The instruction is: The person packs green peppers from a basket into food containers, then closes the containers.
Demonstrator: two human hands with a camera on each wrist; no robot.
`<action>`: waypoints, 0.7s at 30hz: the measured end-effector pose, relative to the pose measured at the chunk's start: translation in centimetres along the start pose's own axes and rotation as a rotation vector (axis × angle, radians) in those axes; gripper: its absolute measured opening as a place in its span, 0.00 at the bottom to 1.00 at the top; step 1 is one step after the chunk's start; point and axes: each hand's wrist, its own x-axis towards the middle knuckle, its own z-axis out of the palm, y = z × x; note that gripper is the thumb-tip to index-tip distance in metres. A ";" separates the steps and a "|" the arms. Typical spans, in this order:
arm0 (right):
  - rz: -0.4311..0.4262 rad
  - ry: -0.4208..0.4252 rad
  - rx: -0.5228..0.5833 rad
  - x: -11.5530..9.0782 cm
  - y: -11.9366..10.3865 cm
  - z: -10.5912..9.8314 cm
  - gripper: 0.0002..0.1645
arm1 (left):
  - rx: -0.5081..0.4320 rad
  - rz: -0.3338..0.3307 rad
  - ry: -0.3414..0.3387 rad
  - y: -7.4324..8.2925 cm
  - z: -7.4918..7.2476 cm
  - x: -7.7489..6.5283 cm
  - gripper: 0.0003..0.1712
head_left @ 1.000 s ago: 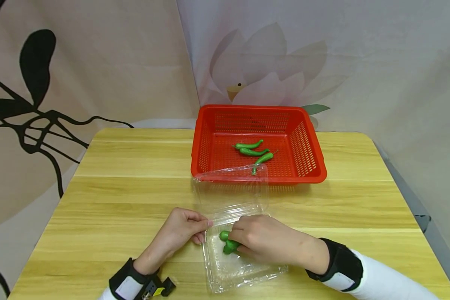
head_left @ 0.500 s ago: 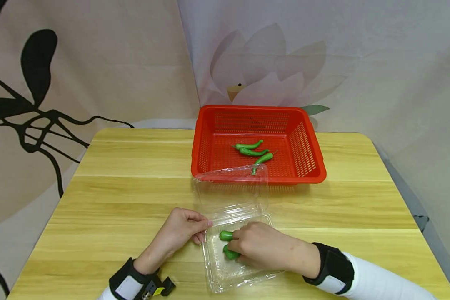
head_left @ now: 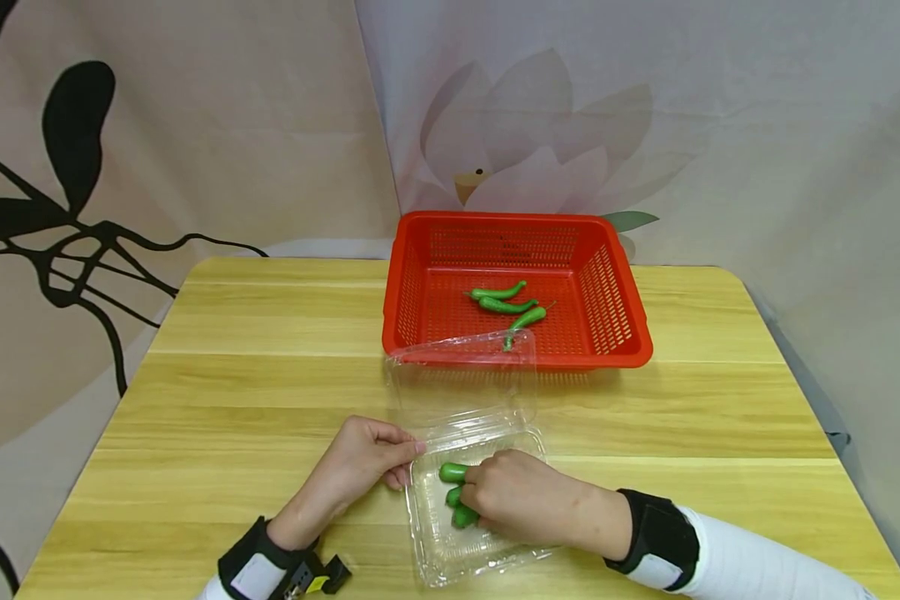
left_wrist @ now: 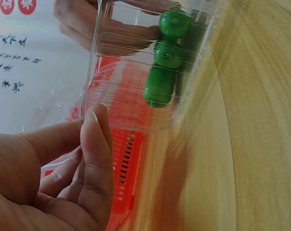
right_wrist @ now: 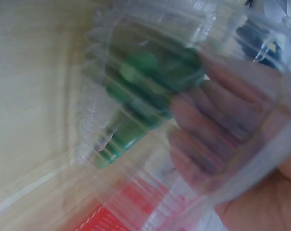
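Note:
A clear plastic clamshell container point(head_left: 442, 571) lies with its lid raised toward the back. At its left rim my left hand point(head_left: 367, 462) pinches the edge between thumb and fingers, as the left wrist view also shows. Green chili peppers lie side by side inside, their rounded ends facing left: an upper pepper point(head_left: 452, 472), a middle pepper point(head_left: 454, 497) and a lower pepper point(head_left: 463, 517). My right hand point(head_left: 536, 504) reaches in from the right, its curled fingers on the peppers and hiding their right ends. Through the plastic wall, the right wrist view shows fingertips point(right_wrist: 181, 113) against the peppers point(right_wrist: 140, 91).
Behind the container, a red plastic basket point(head_left: 600, 358) holds three more green chili peppers point(head_left: 506, 306). The container's lid point(head_left: 461, 387) overlaps the basket's front rim in the head view. Both stand on a wooden table point(head_left: 270, 375), with a printed cloth point(head_left: 270, 125) hanging behind.
My right hand has moved slightly toward the near side within the container. The lower peppers have shifted nearer and spread apart from the upper one. My left hand has stayed in place.

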 end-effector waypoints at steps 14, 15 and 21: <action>-0.014 0.024 -0.046 -0.3 0.0 0.1 0.11 | -0.001 -0.003 -0.006 0.0 0.0 0.0 0.13; -0.018 0.034 -0.047 -0.4 0.0 0.0 0.11 | -0.002 -0.006 -0.006 0.0 0.0 0.0 0.13; -0.027 0.088 -0.032 -0.6 0.1 -1.1 0.13 | 0.001 -0.001 -0.014 -0.1 0.0 0.0 0.13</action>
